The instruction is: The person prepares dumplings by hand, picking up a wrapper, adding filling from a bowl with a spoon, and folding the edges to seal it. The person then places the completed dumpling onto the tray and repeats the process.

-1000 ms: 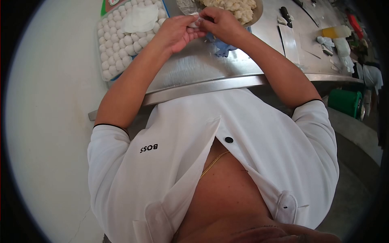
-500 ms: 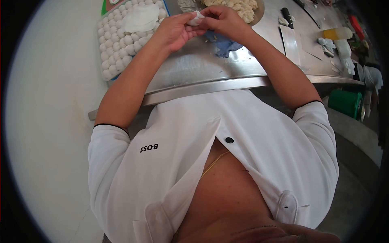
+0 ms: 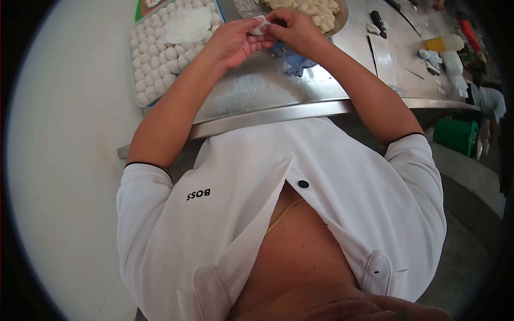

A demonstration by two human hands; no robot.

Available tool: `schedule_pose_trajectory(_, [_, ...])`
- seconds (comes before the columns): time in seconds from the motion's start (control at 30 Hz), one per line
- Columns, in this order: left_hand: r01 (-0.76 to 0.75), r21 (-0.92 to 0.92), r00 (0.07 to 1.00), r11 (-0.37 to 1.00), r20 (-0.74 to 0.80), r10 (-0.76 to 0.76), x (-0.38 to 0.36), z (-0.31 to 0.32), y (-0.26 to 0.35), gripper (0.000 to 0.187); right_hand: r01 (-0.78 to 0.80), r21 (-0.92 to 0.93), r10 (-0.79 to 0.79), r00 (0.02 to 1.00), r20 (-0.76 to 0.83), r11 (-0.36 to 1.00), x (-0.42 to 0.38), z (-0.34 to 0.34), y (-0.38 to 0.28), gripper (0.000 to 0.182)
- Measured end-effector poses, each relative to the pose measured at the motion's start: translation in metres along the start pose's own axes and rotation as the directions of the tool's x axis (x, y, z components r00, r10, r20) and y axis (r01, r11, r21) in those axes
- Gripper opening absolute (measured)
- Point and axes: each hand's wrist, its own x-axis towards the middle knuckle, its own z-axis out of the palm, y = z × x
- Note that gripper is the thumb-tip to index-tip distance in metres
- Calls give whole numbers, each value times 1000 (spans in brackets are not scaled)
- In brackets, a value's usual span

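1. From my remote seat, I see a white piece [image 3: 259, 28] just right of the tray [image 3: 219, 8] of rounded white lumps, its long axis hidden by fingers.
2. The left hand [image 3: 234, 45], nearer the tray, grips the piece between thumb and fingers; the right hand [image 3: 294, 31], on the piece's side away from the tray, pinches it.
3. Farther right of the tray, a bowl [image 3: 344, 17] and blue cloth [image 3: 295, 62] border the right hand.
4. Steel tabletop [image 3: 257, 85] stretches from the tray's right side to its front edge.
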Motion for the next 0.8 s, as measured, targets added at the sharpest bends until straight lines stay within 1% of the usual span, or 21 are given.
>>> schedule_pose_trajectory(0.03, [-12,-4,1000,1000,-3,12,-1,-1,-1,27,4,1,-4,1000,1,1000,0,1,-2,16])
schedule_pose_trajectory(0.1, [-20,-1,1000,1000,0,20,0,-3,-1,27,-46,57,48,998,-32,997,-2,1,-7,17])
schedule_pose_trajectory(0.13, [-25,2,1000,1000,6,25,1,-3,-2,27,-45,55,46,998,-31,997,-1,1,-5,17])
schedule_pose_trajectory(0.2, [-26,-7,1000,1000,9,27,1,-3,-2,27,38,73,-34,998,-52,997,2,3,0,16])
schedule_pose_trajectory(0.23, [-23,-16,1000,1000,12,24,0,-3,-2,26,38,73,-35,998,-52,997,1,4,0,16])
schedule_pose_trajectory(0.3, [-26,-24,1000,999,10,26,-1,-1,-1,26,-36,146,36,999,2,989,-1,4,-2,10])
schedule_pose_trajectory(0.33, [-28,-31,1000,999,7,29,-1,1,-2,26,-42,147,41,999,5,988,-1,4,-1,10])
schedule_pose_trajectory(0.4, [-28,-38,1000,999,7,28,-1,1,-2,27,-12,221,9,1000,17,975,0,6,2,7])
schedule_pose_trajectory(0.43, [-32,-42,999,999,6,32,0,0,-2,27,-12,221,8,1000,17,975,1,6,1,7])
schedule_pose_trajectory(0.5, [-32,-44,999,999,21,33,1,-3,-2,27,58,81,-57,998,-13,995,1,5,-1,7])
schedule_pose_trajectory(0.53, [-32,-48,999,998,37,33,0,-3,-2,28,55,82,-54,998,-9,995,1,5,-2,7])
schedule_pose_trajectory(0.57, [-29,-52,999,998,36,31,0,-4,-3,28,23,137,-22,1000,-3,990,0,5,-3,8])
schedule_pose_trajectory(0.6, [-14,-62,1000,998,16,15,-1,1,0,28,-9,191,9,1000,3,982,-1,4,-3,10])
schedule_pose_trajectory(0.63, [-1,-69,1000,998,-3,1,-2,3,1,28,-10,191,10,1000,2,982,-2,3,-3,10])
schedule_pose_trajectory(0.7, [-8,-82,1000,997,12,9,-2,2,3,29,51,200,-50,999,-13,979,2,3,1,10])
schedule_pose_trajectory(0.73, [-17,-94,999,995,26,19,-2,1,4,29,54,199,-52,999,-15,978,3,4,3,10])
schedule_pose_trajectory(0.8, [-19,-72,999,997,30,21,-2,1,3,30,117,164,-116,993,-22,979,2,3,1,8])
